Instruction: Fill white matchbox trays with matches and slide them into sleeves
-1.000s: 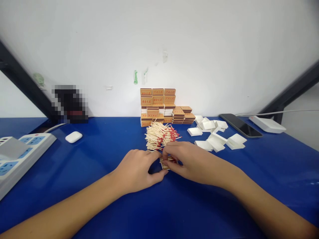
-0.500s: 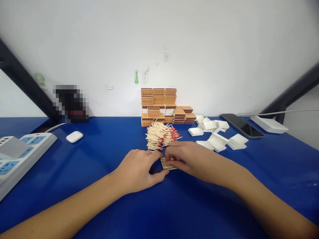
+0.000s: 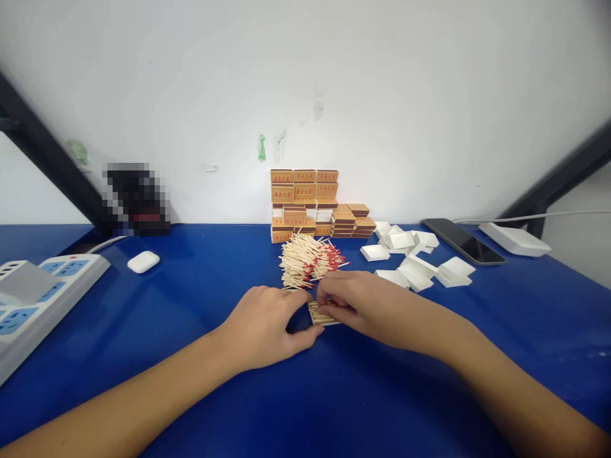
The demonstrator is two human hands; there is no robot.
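Note:
A small white matchbox tray [image 3: 326, 324] lies on the blue table with a layer of pale matches [image 3: 321, 313] in it. My left hand [image 3: 267, 327] grips its left end between thumb and forefinger. Over the tray's right part, my right hand [image 3: 358, 305] is closed, its fingertips down on the matches and hiding that end. Just behind both hands rises a loose heap of red-tipped matches [image 3: 305, 257].
Printed matchboxes [image 3: 304, 191] stand stacked against the wall. Several white trays [image 3: 415, 272] lie scattered at right, near a phone [image 3: 463, 242] and a white box [image 3: 515, 239]. At left are an earbud case [image 3: 143, 261] and a power strip [image 3: 62, 286].
Hardly anything differs. The fingers of my right hand have shifted very slightly over the matches, while my left hand keeps its grip on the tray.

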